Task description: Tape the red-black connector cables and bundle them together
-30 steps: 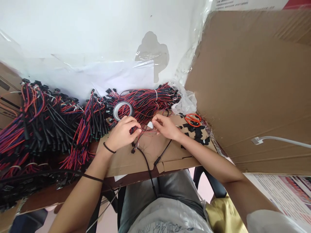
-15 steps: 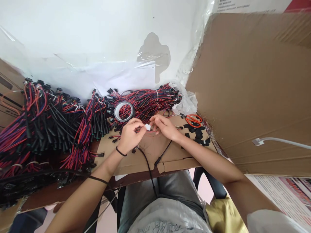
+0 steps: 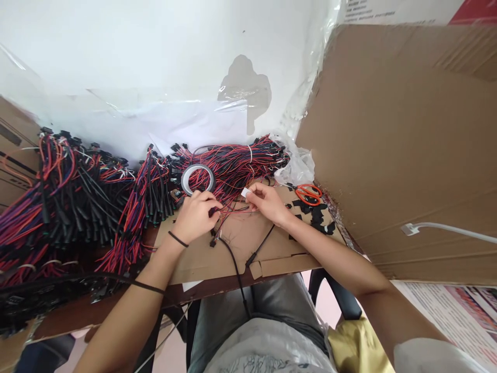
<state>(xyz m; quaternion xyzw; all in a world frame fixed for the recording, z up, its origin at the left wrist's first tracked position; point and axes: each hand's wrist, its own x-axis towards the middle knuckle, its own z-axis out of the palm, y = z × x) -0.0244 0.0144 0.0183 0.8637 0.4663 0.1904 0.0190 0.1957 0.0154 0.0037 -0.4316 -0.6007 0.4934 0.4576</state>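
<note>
My right hand (image 3: 267, 203) pinches a small white piece (image 3: 245, 192) between thumb and fingers, above the cardboard sheet (image 3: 233, 259). To its left, my left hand (image 3: 198, 215) is closed on the end of thin red and black wires (image 3: 235, 211), which stretch across toward my right hand. A roll of black tape (image 3: 198, 179) lies just beyond my left fingers, against the large bundle of red and black wires (image 3: 236, 163). On the cardboard, a black cable (image 3: 235, 259) runs down over the edge toward my lap, and a shorter black cable (image 3: 259, 247) lies beside it.
Orange-handled scissors (image 3: 308, 194) and black tape pieces (image 3: 318, 215) lie at the right. Thick wire bundles (image 3: 73, 191) are piled at the left. A clear plastic bag (image 3: 298, 160) sits behind the scissors. A tall cardboard panel (image 3: 396, 145) stands on the right.
The white piece has passed from my left hand to my right hand. My left hand has moved left and down and now grips the wires.
</note>
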